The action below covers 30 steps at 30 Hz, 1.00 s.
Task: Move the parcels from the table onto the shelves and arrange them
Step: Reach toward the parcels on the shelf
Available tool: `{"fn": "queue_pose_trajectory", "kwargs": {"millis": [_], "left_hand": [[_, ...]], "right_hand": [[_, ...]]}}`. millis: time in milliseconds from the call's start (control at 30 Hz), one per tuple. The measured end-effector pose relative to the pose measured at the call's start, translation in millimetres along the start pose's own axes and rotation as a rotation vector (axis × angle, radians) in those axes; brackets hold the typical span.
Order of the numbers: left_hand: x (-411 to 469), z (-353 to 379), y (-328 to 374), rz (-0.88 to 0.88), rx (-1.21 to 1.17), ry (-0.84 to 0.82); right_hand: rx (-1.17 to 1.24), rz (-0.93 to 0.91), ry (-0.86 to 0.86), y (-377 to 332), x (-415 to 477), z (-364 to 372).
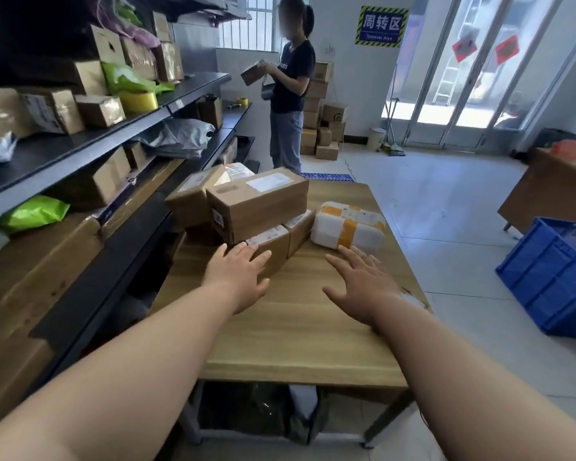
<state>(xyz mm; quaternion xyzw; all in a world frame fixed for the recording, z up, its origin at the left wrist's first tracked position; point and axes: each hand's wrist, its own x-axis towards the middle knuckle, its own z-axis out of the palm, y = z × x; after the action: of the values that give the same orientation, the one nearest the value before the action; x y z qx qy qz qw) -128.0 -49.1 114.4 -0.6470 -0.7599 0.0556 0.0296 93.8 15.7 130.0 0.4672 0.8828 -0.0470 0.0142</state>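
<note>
Reaches both bare arms straight out over the wooden table, elbows nearly locked, palms down. Holds the left hand flat, fingers straight and slightly spread, tips laid at the near top edge of a small box, the nearest and lowest one — grips nothing. Holds the right hand open too, fingers fanned wide, thumb out to the left, just short of a white padded parcel banded with orange tape; cannot tell whether the fingertips touch it. Hands well apart, neither closed on anything.

On the table, toward its far end: a big box stacked over the small box and its neighbours, a leaning box against its left side, the white padded parcel just beside on the right. Left of the table: the shelves, loaded with boxes and bags. Farther back: another person, standing, a small package in hand — and on the floor at right, a blue crate.
</note>
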Motion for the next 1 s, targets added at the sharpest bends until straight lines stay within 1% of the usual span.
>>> {"fn": "queue_pose_trajectory", "kwargs": {"millis": [167,300,467,633,833,933,1000], "left_hand": [[63,-11,-37,0.063,0.028,0.015],[102,-15,-71,0.1,0.098,0.017],[142,-13,-101,0.092,0.114,0.052],[176,-12,-126,0.094,0.143,0.032],[213,-4,-148,0.054,0.142,-0.078],[232,5,-157,0.012,0.054,-0.209],[240,13,-159,0.016,-0.017,-0.253]], "right_hand": [[0.028,0.059,0.002,-8,65,-4],[0.048,0.055,-0.031,-21,103,6],[0.041,0.059,-0.058,-28,141,15],[0.037,0.044,-0.075,-36,172,14],[0.111,0.037,-0.079,-54,216,12],[0.232,0.064,-0.082,-63,235,12],[0.317,0.086,-0.09,-67,244,14]]}}
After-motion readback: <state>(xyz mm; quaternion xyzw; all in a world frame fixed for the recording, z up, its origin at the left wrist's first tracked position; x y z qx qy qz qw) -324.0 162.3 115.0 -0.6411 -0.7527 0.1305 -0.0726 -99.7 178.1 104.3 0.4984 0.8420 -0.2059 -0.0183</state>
